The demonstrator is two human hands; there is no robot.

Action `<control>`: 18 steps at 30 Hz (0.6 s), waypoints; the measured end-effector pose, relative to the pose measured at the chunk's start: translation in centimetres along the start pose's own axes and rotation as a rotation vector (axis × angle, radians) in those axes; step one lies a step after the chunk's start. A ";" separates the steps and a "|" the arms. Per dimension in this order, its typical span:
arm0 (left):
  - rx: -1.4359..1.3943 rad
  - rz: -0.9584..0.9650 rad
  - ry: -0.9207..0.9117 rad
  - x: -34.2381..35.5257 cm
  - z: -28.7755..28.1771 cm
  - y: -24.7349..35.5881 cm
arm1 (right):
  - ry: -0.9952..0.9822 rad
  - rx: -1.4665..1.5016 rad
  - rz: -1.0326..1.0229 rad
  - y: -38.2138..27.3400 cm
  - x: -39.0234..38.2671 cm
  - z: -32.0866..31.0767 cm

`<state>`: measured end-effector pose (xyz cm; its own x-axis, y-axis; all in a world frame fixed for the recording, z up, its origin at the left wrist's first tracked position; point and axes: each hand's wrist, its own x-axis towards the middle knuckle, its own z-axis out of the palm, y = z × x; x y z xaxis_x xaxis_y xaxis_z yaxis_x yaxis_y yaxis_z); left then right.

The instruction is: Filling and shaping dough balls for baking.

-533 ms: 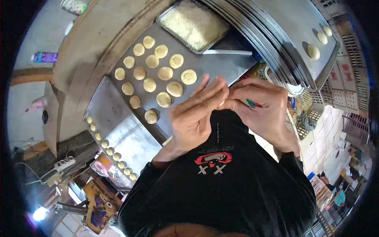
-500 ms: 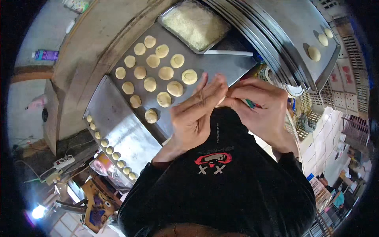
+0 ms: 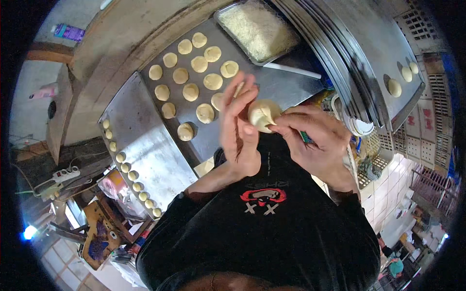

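A pale, rounded piece of dough (image 3: 262, 114) is in front of my chest, with a gathered, twisted tip on its right side. My right hand (image 3: 313, 138) pinches that tip between thumb and fingertips. Beside the dough, my left hand (image 3: 240, 128) is open, its fingers stretched upward and slightly blurred, its thumb close to the dough's lower left. Whether its palm touches the dough is not clear. Beyond my hands, several flattened dough rounds (image 3: 191, 91) lie spread on a dark metal work surface (image 3: 167, 133). My left hand partly covers one round.
At the far edge stands a rectangular tray (image 3: 224, 25) of pale shreds, near a white stick (image 3: 293, 71). Stacked metal trays (image 3: 335, 53) rise at right; the top one carries dough balls (image 3: 394, 88). Left, another metal tray (image 3: 150, 140) bears a row of small dough balls (image 3: 126, 168).
My hands have drawn slightly apart. The dough, mostly hidden between them before, now shows as a rounded piece with a pinched tip. The whole view has shifted a little.
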<state>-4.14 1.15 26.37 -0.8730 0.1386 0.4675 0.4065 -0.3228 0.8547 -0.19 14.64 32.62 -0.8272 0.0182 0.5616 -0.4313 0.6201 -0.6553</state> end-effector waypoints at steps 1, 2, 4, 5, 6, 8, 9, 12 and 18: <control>-0.230 -0.103 0.131 -0.5 0.9 -0.2 | 0.005 0.061 0.048 -0.2 0.2 0.4; -0.456 -0.303 0.325 -0.8 2.7 0.4 | -0.012 0.128 0.086 -0.2 0.3 0.8; -0.443 -0.455 0.262 -1.1 0.7 -1.0 | -0.080 0.130 0.129 -0.1 0.0 1.0; -0.428 -0.607 0.195 -0.1 0.1 -0.6 | -0.145 0.130 0.173 0.1 -0.2 1.2; 0.232 -0.476 0.033 0.5 0.0 0.5 | -0.158 0.104 0.079 0.7 -0.5 1.2; 0.019 -0.680 -0.007 1.2 -0.5 0.5 | -0.157 0.082 -0.013 1.1 -0.1 1.1; -0.083 -0.833 -0.045 1.3 -1.0 0.5 | -0.153 0.058 -0.105 1.1 -0.1 1.1; -0.006 -0.898 -0.164 1.4 -1.3 0.8 | -0.264 0.071 -0.091 1.6 -1.2 0.4; -0.156 -1.086 -0.292 1.5 -3.3 0.0 | -0.354 0.198 0.053 0.3 0.3 0.1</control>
<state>-6.33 -1.78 26.32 -0.6387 0.6232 -0.4513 -0.5830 -0.0092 0.8124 -0.64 14.74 32.54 -0.9082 -0.2462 0.3384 -0.4169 0.4621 -0.7827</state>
